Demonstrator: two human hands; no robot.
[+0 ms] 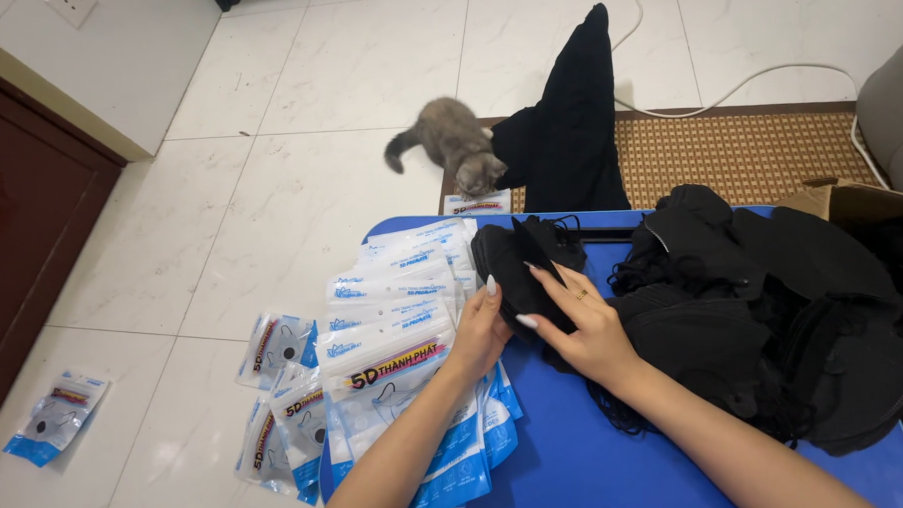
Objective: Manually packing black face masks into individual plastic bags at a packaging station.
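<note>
Both hands meet at a small stack of black masks [524, 272] on the blue tabletop [604, 460]: left hand [481, 333] steadying its edge with fingers together, right hand [584, 329] laid flat, fingers spread (packaged masks [397, 372] lie just beside). Squaring the edges before lifting seems wise.

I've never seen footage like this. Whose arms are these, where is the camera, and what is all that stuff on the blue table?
The camera sits on a person's head, looking down at their own two bare hands. The left hand rests on a fanned stack of clear-and-blue mask packets. The right hand presses on a small stack of black face masks. A bigger heap of black masks lies on the blue table. More packets lie on the tiled floor, where a grey cat walks.
</note>
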